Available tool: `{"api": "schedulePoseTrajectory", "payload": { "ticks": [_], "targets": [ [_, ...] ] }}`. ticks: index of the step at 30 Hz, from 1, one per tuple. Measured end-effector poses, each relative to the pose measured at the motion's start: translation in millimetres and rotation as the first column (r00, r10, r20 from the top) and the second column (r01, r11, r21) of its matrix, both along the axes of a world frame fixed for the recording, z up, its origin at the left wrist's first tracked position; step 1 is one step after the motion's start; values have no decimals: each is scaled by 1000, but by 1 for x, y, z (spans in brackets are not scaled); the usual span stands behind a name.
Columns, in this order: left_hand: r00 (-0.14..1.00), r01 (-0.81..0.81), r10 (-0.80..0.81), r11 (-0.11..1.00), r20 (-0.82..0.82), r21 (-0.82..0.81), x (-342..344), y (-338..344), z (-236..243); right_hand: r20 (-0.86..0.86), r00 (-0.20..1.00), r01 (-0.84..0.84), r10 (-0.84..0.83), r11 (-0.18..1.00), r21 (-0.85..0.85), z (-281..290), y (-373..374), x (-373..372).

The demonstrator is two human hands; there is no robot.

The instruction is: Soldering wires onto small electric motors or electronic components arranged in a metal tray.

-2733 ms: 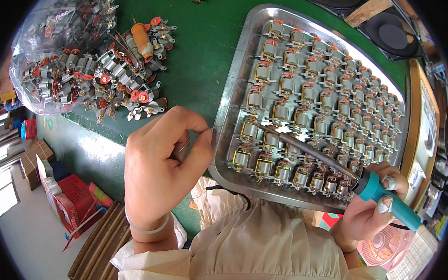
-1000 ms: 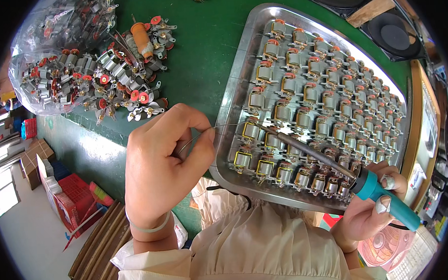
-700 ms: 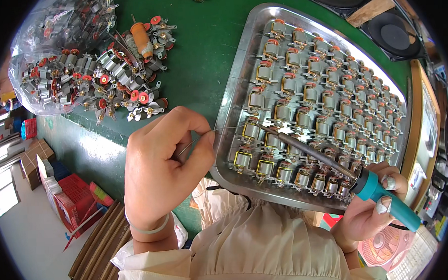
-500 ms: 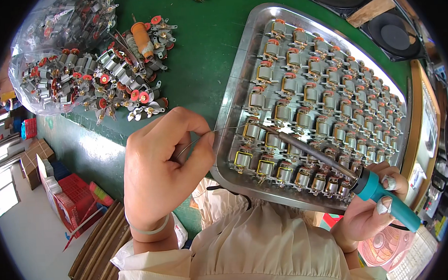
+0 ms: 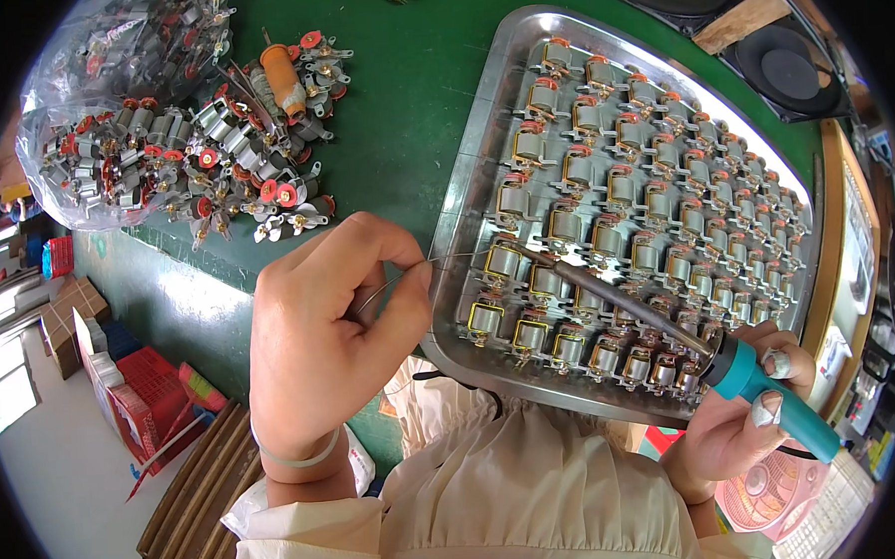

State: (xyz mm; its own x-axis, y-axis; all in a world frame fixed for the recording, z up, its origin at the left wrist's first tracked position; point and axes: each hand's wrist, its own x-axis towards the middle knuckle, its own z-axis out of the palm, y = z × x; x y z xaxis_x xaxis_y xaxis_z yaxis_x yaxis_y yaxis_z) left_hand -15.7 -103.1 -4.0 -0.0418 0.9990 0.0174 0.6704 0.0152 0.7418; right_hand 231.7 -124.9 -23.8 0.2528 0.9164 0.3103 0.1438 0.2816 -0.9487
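My left hand (image 5: 340,334) pinches a thin strand of solder wire (image 5: 456,255) between thumb and forefinger, and the strand reaches over the tray's left rim. In my right hand (image 5: 739,432) is a soldering iron (image 5: 628,307) with a teal handle. Its tip and the wire's end meet at the top of a small motor-like part (image 5: 503,261) near the left side of the metal tray (image 5: 463,184). Several rows of the same small metal parts with yellowish frames and reddish ends stand in the tray. Whether solder is melting is too small to tell.
Left on the green table (image 5: 389,92) lies a heap of loose metal parts (image 5: 192,156), partly in a clear plastic bag (image 5: 54,177). An orange-handled tool (image 5: 282,79) rests on the heap. Black speakers (image 5: 783,70) stand far right. A red basket (image 5: 153,402) sits lower left.
Almost nothing differs. My left hand has shifted very slightly to the right; the iron stays at the same part.
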Motion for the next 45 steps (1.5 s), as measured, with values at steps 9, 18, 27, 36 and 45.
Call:
{"api": "schedulePoseTrajectory", "payload": {
  "ticks": [9,18,27,36,45],
  "targets": [
    [999,-45,45,999,7,24,-2,-4,3,-53,999,18,-14,997,72,2,-1,0],
    [989,-128,120,987,83,97,-7,-15,7,-143,990,21,5,984,179,10,-9,20],
    [948,-152,90,971,307,184,5,-18,17,-215,942,308,-260,921,240,13,-19,45],
    [961,-92,26,969,276,230,41,-14,19,-387,916,232,-103,925,302,8,-43,111],
    [535,161,-111,986,838,28,101,-4,37,-372,922,274,-102,853,445,11,-42,171]
  ]
}}
